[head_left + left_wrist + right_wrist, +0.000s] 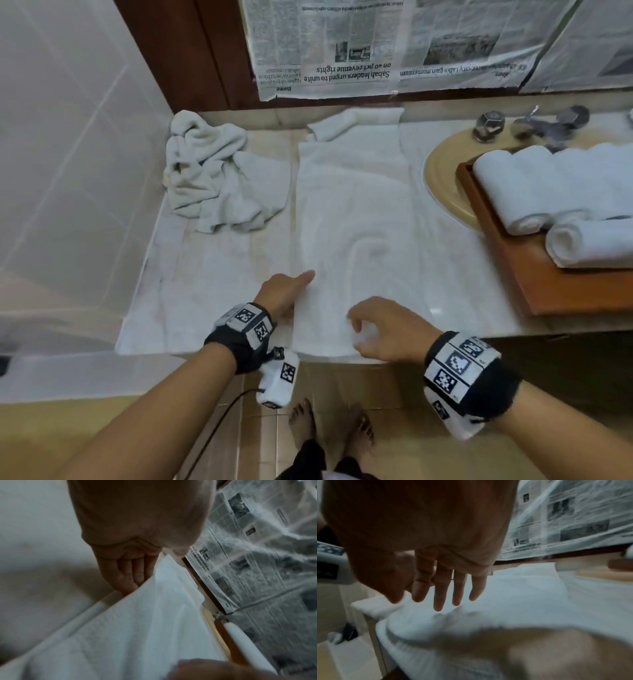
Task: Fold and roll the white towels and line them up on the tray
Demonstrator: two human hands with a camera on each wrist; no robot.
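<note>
The folded towel point(352, 212) lies lengthwise on the counter point(219, 274), its near end at the front edge. The left hand point(284, 294) seems curled at its left border; the right hand point(383, 329) hovers, grip spread, holding nothing. With the far corner rumpled, rolling from here could skew and come out uneven beside the rolled towels point(548, 188) on the tray point(565, 284).

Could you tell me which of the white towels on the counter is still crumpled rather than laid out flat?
The crumpled towel in the far left corner by the tiled wall; the flat towel lies spread mid-counter under both hands.

Head cam looks down; wrist cams close, share towel point(352, 219).
</note>
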